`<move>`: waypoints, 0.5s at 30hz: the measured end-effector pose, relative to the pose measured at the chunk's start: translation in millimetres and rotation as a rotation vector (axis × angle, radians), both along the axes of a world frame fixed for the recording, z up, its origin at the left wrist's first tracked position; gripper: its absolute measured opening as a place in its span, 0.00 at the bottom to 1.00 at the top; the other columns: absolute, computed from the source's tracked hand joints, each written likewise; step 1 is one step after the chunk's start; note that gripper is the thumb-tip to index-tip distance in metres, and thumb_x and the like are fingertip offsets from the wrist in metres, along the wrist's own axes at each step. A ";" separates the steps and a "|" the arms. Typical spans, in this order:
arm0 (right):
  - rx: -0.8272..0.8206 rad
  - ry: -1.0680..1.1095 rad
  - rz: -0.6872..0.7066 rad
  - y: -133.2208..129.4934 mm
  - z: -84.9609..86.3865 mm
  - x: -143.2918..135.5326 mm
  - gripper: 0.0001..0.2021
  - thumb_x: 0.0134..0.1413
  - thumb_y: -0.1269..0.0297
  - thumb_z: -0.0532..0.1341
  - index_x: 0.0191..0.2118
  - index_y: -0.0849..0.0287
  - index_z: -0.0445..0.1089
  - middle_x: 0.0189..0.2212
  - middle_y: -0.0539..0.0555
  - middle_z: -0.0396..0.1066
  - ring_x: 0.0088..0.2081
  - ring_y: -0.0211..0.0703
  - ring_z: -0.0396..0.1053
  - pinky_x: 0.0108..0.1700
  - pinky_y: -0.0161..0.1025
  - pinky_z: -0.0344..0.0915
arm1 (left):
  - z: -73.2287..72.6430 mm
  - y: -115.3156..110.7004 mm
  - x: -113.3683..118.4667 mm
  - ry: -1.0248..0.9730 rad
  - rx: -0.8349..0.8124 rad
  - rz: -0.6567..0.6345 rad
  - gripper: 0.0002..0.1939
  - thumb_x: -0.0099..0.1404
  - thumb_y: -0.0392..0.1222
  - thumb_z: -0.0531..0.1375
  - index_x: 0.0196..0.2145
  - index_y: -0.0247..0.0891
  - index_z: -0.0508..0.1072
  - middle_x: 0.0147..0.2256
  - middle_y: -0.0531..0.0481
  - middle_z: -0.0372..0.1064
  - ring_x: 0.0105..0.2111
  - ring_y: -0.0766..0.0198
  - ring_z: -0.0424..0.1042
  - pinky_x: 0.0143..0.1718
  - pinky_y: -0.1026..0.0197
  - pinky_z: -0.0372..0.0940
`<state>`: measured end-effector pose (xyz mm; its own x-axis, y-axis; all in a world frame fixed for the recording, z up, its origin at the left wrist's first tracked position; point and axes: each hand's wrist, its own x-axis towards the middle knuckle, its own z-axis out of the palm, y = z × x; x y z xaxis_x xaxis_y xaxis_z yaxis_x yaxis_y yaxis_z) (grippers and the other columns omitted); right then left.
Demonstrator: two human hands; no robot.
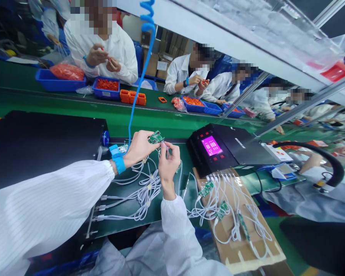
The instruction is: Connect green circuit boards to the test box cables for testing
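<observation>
A green circuit board is held by its edge in my left hand, which is closed on it and wears a blue wrist strap. My right hand pinches the end of a white cable at the board's lower edge. Whether the plug sits in the board's socket is hidden by my fingers. Below both hands lie bundled white cables on the dark green bench. More green boards, including one circuit board with a white cable attached, lie to the right.
A black device with a lit pink screen stands at right, cables running from it over a cardboard sheet. A large black box fills the left. A coiled blue cord hangs ahead. Co-workers sit across, beside blue bins of orange parts.
</observation>
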<state>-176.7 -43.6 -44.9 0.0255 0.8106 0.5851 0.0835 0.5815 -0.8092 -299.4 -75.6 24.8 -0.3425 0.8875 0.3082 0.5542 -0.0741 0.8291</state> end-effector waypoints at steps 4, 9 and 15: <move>0.027 -0.013 -0.028 0.6 -0.5 -2.2 0.12 0.69 0.55 0.61 0.44 0.58 0.75 0.41 0.55 0.73 0.44 0.41 0.73 0.48 0.40 0.73 | 1.2 0.2 1.3 0.010 -0.001 0.028 0.20 0.55 0.52 0.67 0.20 0.33 0.70 0.18 0.56 0.53 0.23 0.69 0.56 0.25 0.63 0.46; 0.044 -0.038 -0.068 0.5 -1.3 -2.6 0.12 0.70 0.56 0.59 0.44 0.59 0.74 0.40 0.55 0.72 0.43 0.41 0.73 0.48 0.40 0.72 | 3.2 0.9 3.0 0.061 0.042 -0.015 0.20 0.55 0.50 0.67 0.18 0.34 0.66 0.17 0.56 0.54 0.23 0.69 0.54 0.26 0.62 0.47; 0.054 -0.063 -0.086 -1.3 -1.6 -2.1 0.13 0.70 0.56 0.58 0.43 0.59 0.73 0.38 0.54 0.71 0.42 0.41 0.71 0.46 0.40 0.71 | -0.1 0.6 2.1 0.080 0.073 -0.062 0.17 0.56 0.45 0.64 0.18 0.36 0.64 0.18 0.56 0.53 0.24 0.68 0.54 0.25 0.62 0.47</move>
<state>-178.8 -45.0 -46.5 0.0554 0.7741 0.6307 0.1848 0.6128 -0.7683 -297.3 -75.0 24.7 -0.2588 0.8806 0.3969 0.6111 -0.1690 0.7733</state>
